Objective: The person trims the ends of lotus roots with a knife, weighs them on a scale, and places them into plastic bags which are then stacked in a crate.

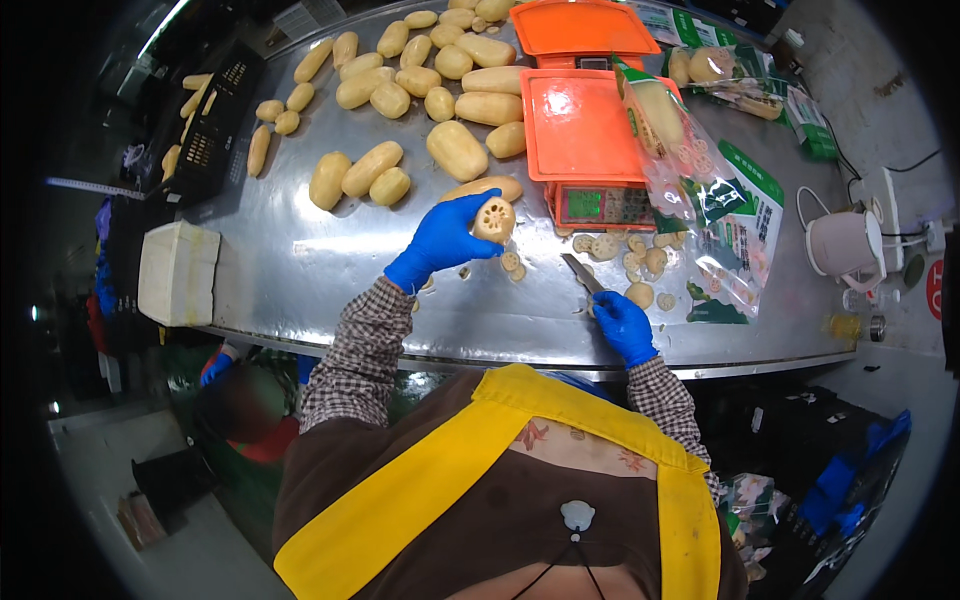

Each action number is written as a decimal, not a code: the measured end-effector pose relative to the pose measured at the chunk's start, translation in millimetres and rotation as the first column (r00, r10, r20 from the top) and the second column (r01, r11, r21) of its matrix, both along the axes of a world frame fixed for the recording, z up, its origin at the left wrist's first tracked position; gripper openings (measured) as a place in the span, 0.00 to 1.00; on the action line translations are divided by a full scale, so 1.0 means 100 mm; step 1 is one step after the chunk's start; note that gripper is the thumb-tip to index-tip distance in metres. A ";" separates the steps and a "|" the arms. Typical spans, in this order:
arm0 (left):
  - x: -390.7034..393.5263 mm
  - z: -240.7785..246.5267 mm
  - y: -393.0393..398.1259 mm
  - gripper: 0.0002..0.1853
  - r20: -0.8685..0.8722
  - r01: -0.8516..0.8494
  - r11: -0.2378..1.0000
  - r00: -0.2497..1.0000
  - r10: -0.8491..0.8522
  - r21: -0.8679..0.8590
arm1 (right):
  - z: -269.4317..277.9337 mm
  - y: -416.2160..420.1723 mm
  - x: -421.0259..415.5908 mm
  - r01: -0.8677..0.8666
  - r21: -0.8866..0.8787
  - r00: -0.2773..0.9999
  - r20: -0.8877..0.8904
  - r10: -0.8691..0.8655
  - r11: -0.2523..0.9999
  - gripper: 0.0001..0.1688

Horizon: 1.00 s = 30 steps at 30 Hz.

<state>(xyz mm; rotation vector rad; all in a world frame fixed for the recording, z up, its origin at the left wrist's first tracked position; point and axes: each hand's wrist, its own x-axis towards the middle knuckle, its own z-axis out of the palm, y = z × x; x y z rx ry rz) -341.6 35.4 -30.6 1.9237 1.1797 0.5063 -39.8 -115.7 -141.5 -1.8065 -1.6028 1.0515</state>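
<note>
My left hand (448, 238), in a blue glove, grips a piece of lotus root (494, 217) with its holed cut face turned up toward me. In my right hand (625, 326), also gloved in blue, is a knife (583, 273) whose blade points up and left over the steel table (330, 277). Beside the blade lie several cut lotus root slices (632, 255). Small round offcuts (511, 262) rest just below the held piece. Past my left hand, a whole lotus root segment (491, 187) is partly covered by the glove.
Many peeled lotus roots (457, 150) spread across the back. Two orange scales (581, 124) stand centre right, a filled plastic bag (664, 135) on the nearer one. Printed bags (739, 247), a kettle (844, 244), a white box (180, 274) and a black crate (214, 124) flank them. Another person (247, 409) is lower left.
</note>
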 end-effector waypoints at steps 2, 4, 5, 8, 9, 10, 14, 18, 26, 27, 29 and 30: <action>-0.01 -0.15 -0.01 0.42 -0.120 0.015 0.990 0.993 0.002 0.140 | -0.03 0.03 0.01 0.001 -0.003 1.000 0.004 -0.001 1.000 0.15; 0.02 -0.16 -0.05 0.42 -0.226 0.018 0.993 0.974 0.009 0.118 | -0.10 0.05 0.00 0.012 0.000 1.000 -0.004 -0.012 1.000 0.14; 0.04 -0.17 -0.07 0.43 -0.278 0.017 0.994 0.960 0.013 0.106 | -0.11 0.04 0.01 0.022 0.005 0.999 0.023 -0.022 1.000 0.14; 0.15 -0.17 -0.08 0.43 -0.429 0.120 0.980 0.902 -0.042 0.157 | -0.07 0.11 0.00 0.048 -0.019 0.997 0.056 -0.047 0.999 0.14; 0.18 -0.18 -0.08 0.43 -0.500 0.128 0.988 0.863 -0.071 0.082 | -0.09 0.08 0.01 0.077 -0.065 0.996 0.040 -0.074 0.995 0.14; 0.19 -0.20 -0.08 0.43 -0.503 0.104 0.990 0.863 -0.044 0.092 | -0.12 0.09 0.02 0.104 -0.112 0.994 0.027 -0.102 0.988 0.14; 0.13 -0.30 -0.11 0.44 -0.421 -0.004 0.991 0.905 0.060 0.131 | -0.24 0.11 0.07 0.127 -0.115 0.992 0.020 -0.125 0.985 0.14; -0.03 -0.44 -0.17 0.45 -0.321 -0.078 0.983 0.938 0.129 0.167 | -0.31 0.12 0.05 0.166 -0.128 0.986 0.030 -0.163 0.978 0.13; -0.27 -0.52 -0.26 0.45 -0.129 -0.181 0.976 0.972 0.197 0.123 | -0.31 0.12 0.06 0.179 -0.114 0.984 0.025 -0.177 0.977 0.12; -0.27 -0.53 -0.27 0.45 -0.122 -0.181 0.975 0.973 0.197 0.131 | -0.30 0.13 0.06 0.180 -0.112 0.984 0.019 -0.179 0.977 0.12; -0.28 -0.52 -0.28 0.45 -0.125 -0.189 0.974 0.971 0.204 0.124 | -0.23 0.14 0.04 0.169 -0.131 0.985 -0.001 -0.171 0.977 0.13; -0.28 -0.52 -0.28 0.45 -0.126 -0.191 0.974 0.970 0.206 0.121 | -0.20 0.15 0.02 0.171 -0.141 0.985 -0.009 -0.174 0.975 0.13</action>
